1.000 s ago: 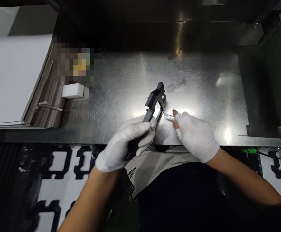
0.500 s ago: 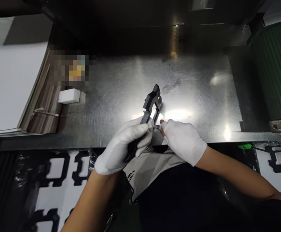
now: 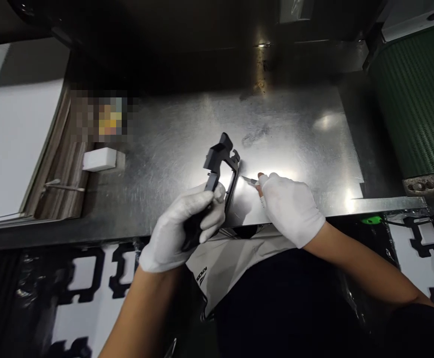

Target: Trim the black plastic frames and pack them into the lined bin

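My left hand [image 3: 187, 219], in a white glove, is closed around a black plastic frame [image 3: 217, 158] with notched edges. The frame stands tilted above the front of the metal table, its far end pointing away from me. In my gloved right hand [image 3: 289, 206], the thumb and a finger, both bare at the tips, pinch a small knife [image 3: 249, 180]. The thin blade points left toward the frame, with a gap between them. The knife's handle is hidden inside the fist.
The metal table [image 3: 172, 134] has a stack of white sheets [image 3: 15, 149] at left and a white block [image 3: 99, 159] beside it. A green textured belt [image 3: 418, 109] stands at right. Below the front edge, more black frames [image 3: 86, 276] lie on white sheets, and a green-handled tool [image 3: 372, 220] lies right.
My right hand with the knife has drawn away from the frame to the right, opening a gap. The left hand has turned the frame slightly, and the whole view has shifted a little.
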A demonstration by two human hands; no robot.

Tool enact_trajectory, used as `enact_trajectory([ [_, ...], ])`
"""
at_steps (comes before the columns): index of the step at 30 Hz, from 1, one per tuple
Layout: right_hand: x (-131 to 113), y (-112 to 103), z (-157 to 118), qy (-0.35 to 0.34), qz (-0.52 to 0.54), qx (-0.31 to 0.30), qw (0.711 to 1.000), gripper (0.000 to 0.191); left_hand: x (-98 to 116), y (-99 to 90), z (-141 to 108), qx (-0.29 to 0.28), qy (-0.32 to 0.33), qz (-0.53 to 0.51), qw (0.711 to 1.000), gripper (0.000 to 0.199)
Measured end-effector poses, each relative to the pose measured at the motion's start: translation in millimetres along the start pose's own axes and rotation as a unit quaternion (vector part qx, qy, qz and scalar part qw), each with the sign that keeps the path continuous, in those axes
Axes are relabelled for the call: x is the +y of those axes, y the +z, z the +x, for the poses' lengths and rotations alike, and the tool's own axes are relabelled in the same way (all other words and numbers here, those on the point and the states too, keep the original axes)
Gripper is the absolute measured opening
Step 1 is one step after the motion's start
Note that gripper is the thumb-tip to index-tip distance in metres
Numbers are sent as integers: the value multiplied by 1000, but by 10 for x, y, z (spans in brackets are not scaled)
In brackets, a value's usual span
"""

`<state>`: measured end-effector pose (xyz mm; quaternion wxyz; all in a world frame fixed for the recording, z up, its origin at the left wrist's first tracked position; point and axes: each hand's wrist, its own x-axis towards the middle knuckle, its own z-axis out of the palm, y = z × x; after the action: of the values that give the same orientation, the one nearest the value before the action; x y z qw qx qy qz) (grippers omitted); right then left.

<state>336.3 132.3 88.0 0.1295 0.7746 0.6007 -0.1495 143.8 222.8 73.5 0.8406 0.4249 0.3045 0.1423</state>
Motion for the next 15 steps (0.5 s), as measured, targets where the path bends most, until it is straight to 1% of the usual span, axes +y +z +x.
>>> enact_trajectory([
  [3, 85, -2, 48, 44, 21, 6, 999, 31, -11, -72, -32, -25, 54, -108, 992, 36],
  [5, 110, 5, 73, 36, 29, 51, 998, 29, -23, -85, -88, -49, 98, -174, 979, 36],
  [6, 109, 17, 76, 27, 55, 88, 994, 30, -34, -80, -123, -63, 118, -203, 970, 36],
  [7, 98, 38, 72, 16, 113, 130, 985, 34, -51, -68, -159, -80, 136, -232, 960, 35],
  [8, 75, 69, 61, 2, 207, 162, 965, 40, -72, -50, -193, -95, 148, -259, 950, 33],
  [9, 41, 112, 46, -15, 332, 172, 927, 46, -98, -28, -223, -110, 157, -283, 940, 32],
  [10, -3, 166, 31, -35, 475, 151, 866, 49, -127, -3, -248, -127, 168, -304, 929, 32],
  [11, -54, 227, 17, -54, 612, 108, 782, 51, -157, 23, -266, -142, 177, -323, 919, 32],
  [12, -112, 292, 7, -70, 727, 54, 681, 50, -186, 49, -278, -156, 185, -337, 910, 32],
  [13, -172, 356, 1, -78, 812, 5, 578, 49, -212, 74, -287, -167, 194, -349, 902, 33],
  [14, -231, 416, 0, -78, 871, -31, 484, 46, -234, 97, -292, -177, 203, -357, 894, 33],
  [15, -289, 467, 1, -76, 910, -54, 405, 43, -252, 117, -298, -186, 212, -362, 888, 34],
])
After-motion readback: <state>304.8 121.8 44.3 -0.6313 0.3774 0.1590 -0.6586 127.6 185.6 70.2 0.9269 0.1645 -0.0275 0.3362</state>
